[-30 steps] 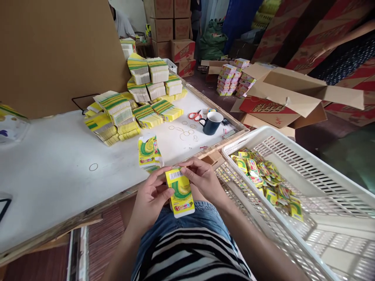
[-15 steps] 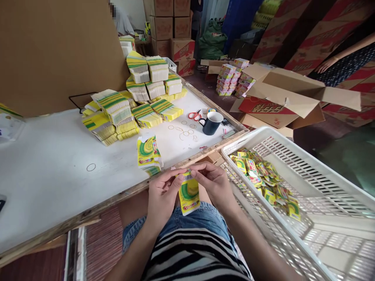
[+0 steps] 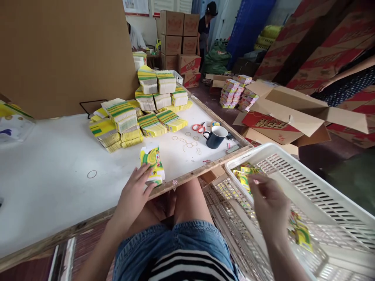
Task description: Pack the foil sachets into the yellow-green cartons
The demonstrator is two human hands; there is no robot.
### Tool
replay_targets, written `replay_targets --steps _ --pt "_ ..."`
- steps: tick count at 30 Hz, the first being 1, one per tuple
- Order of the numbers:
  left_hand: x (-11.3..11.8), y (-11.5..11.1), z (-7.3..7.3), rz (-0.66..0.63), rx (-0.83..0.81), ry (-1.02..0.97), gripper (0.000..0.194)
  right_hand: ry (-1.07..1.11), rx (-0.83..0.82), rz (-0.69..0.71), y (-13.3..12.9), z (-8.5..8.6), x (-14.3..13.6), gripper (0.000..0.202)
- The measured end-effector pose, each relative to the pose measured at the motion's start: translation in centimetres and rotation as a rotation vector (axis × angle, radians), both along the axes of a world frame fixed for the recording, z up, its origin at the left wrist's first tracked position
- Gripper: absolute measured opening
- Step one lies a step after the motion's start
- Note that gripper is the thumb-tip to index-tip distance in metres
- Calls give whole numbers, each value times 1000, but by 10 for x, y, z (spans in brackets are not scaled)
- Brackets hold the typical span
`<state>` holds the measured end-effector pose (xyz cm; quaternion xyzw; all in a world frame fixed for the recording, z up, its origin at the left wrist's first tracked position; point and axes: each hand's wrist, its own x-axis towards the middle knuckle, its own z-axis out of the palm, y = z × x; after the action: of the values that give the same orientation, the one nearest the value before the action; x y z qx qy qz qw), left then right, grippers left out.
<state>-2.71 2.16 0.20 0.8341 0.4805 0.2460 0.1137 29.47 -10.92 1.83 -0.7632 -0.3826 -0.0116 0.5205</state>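
My left hand [image 3: 135, 189] lies with its fingers stretched out, the fingertips on a small stack of yellow and green printed packets [image 3: 152, 160] near the table's front edge. My right hand [image 3: 271, 205] is over the white plastic crate [image 3: 277, 148], its fingers bent and partly smeared by motion. Whether it holds a packet cannot be made out. Below and around it, filled-looking yellow packets [image 3: 303, 236] lie in a loose heap inside the crate, partly covered by the hand.
Bundles of flat packets [image 3: 125, 117] are piled at the table's back. Red scissors [image 3: 199, 127], a dark mug [image 3: 216, 136] and several rubber bands [image 3: 191, 144] lie to the right. Beyond stand an open carton [image 3: 269, 121] and small stacked boxes [image 3: 231, 93]. Other people are in the background.
My hands have parted from the single packet they held over my lap. The left has moved to the stack on the table, the right over the crate. The view has shifted slightly.
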Motion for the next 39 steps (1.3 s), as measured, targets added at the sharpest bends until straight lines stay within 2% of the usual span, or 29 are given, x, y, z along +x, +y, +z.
replay_targets --steps 3,5,7,10,18,21,28,32,35,37,39 --pt "-3 3 1 10 16 65 35 295 -73 270 19 -13 -48 24" --pt "-3 4 5 -25 26 93 35 429 -66 464 34 -15 -83 21" --pt "-4 7 9 -48 39 100 35 458 -67 622 47 -12 -110 19" --pt "-8 11 12 -69 50 85 33 518 -81 764 59 -7 -130 17" --pt "-16 11 19 -81 76 3 31 847 -125 815 76 -10 -141 45" --pt "-14 12 21 -99 46 3 25 956 -138 838 81 -8 -146 46" --pt "-16 18 25 -99 62 -55 23 1022 -200 884 85 -11 -157 44" --pt "-14 -2 26 -75 242 -153 23 1159 -150 882 82 -3 -158 49" --pt "-7 -22 26 -259 389 -175 29 1245 -87 883 83 3 -154 43" --pt "-1 -32 26 -358 386 -182 35 1222 -74 869 85 4 -150 38" --pt "4 -38 25 -335 338 -229 35 1170 -63 849 86 4 -146 36"
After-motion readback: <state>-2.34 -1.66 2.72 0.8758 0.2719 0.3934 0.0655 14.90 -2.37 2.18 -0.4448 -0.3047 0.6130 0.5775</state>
